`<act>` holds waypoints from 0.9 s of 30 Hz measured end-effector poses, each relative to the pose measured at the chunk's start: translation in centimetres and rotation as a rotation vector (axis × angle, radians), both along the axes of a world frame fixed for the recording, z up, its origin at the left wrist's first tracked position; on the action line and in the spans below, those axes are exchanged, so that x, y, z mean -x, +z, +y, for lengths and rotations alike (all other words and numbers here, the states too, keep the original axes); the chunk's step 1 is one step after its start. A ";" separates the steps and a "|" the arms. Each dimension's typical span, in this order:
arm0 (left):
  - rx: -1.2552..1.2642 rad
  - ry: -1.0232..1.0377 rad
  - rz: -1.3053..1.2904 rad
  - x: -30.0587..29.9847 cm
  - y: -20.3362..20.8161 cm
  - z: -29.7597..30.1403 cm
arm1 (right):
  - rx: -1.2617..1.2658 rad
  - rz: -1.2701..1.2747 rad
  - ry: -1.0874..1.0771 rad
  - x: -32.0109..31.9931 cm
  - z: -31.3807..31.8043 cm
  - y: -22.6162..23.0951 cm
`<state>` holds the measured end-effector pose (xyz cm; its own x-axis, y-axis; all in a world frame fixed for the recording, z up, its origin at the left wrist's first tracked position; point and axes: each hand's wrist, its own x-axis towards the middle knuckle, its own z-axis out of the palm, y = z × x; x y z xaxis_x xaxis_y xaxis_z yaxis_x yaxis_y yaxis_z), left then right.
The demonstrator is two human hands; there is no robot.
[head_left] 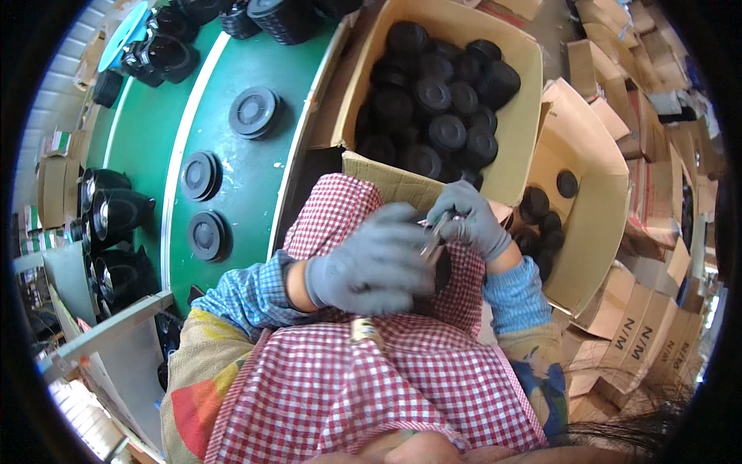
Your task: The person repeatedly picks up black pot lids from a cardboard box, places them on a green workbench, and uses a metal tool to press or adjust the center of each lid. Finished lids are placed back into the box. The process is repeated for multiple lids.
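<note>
My right hand (468, 220), in a grey glove, is closed in a pinch in front of my lap. Between its fingers is a thin, shiny, narrow piece (433, 246) whose kind I cannot make out. Just left of it, my left hand (371, 267), also gloved in grey, is blurred by motion, its fingers pointing toward the right hand. A dark round part (443, 271) shows beside the left fingertips, partly hidden; I cannot tell whether that hand holds it. Both hands are over my red-and-white checked apron (371, 394).
A cardboard box (533, 116) full of black round lids stands ahead, with another box (610, 216) holding several to its right. On the green conveyor belt (239, 178) at left lie three stacks of black lids (255, 112). Glossy black pots (116, 213) stand along its far-left side.
</note>
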<state>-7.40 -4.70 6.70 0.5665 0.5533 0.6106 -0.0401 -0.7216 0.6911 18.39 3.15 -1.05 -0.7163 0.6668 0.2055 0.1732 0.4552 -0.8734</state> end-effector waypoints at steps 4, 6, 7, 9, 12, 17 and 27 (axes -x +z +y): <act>-0.122 0.111 0.333 7.1 -2.3 -5.5 | 0.455 0.277 -0.485 -0.6 1.7 -3.5; -0.402 -0.097 0.668 7.2 -2.9 -7.8 | 0.362 0.005 -0.611 0.7 2.9 -2.5; -0.356 -0.114 0.749 7.2 -4.6 -9.2 | 0.320 -0.127 -0.678 1.3 3.1 -2.2; -0.356 -0.113 0.833 7.7 -9.0 -10.4 | 0.462 -0.138 -0.531 4.3 4.7 -4.5; -0.408 0.002 1.045 7.7 -7.1 -9.7 | 0.263 -0.275 -0.361 11.9 5.9 -4.8; 0.007 0.328 0.762 15.3 -1.9 -10.4 | 0.215 -0.296 -0.194 22.2 7.2 -3.7; 0.818 1.216 -0.562 39.8 -0.5 -6.9 | -0.210 -0.318 -0.211 33.1 2.4 -6.9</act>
